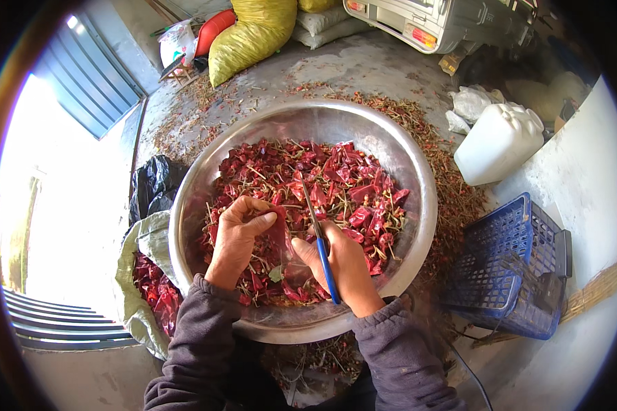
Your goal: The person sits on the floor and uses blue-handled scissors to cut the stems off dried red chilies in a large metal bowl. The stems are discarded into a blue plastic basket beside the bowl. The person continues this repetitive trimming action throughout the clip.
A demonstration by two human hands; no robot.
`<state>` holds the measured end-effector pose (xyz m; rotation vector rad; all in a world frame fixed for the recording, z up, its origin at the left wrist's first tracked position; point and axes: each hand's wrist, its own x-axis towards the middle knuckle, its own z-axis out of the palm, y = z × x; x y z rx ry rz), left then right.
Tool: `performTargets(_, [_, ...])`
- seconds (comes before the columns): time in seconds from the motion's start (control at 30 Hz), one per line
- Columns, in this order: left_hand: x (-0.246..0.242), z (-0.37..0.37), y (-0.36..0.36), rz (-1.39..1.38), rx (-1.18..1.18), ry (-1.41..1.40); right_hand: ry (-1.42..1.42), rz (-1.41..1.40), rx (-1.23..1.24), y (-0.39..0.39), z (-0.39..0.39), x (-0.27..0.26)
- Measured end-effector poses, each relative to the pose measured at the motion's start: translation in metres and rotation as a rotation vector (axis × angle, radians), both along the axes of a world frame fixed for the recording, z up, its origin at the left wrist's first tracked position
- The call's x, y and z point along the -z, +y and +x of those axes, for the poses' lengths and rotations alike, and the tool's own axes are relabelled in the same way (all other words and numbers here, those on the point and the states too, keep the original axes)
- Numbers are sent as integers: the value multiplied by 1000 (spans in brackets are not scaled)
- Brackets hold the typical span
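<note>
A wide metal basin (421,205) stands before me, holding many dried red chili peppers (360,192) mixed with stems. Over its left part, my left hand (241,234) pinches a dark red dried chili pepper (277,231) between thumb and fingers. My right hand (339,262) grips a pair of scissors (325,259) with blue handles, its blades pointing away from me over the peppers. The blades look closed together and lie a little right of the held pepper, apart from it. A pale green leaf bit (275,274) lies below my left hand.
An open woven sack (154,234) of red peppers stands left, beside a black plastic bag (157,180). A blue plastic crate (519,257) and a white jerrycan (498,144) are right. Stem scraps (442,180) cover floor around the basin. Yellow sacks (257,31) and a vehicle (416,25) stand beyond.
</note>
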<state>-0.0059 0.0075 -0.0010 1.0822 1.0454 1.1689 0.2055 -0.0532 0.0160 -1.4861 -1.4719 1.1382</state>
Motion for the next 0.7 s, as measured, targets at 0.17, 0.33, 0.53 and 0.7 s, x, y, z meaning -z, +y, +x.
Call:
performTargets(0.17, [-2, 5, -1, -78, 19, -173, 80, -6, 59, 4, -8, 4])
performTargets(0.33, [0, 18, -8, -115, 111, -85, 196, 98, 70, 3, -21, 9])
performTargets(0.53, [-5, 28, -15, 103, 145, 351, 143, 186, 80, 2, -23, 8])
performTargets(0.7, [1, 7, 3, -50, -53, 170, 298, 47, 125, 4, -16, 5])
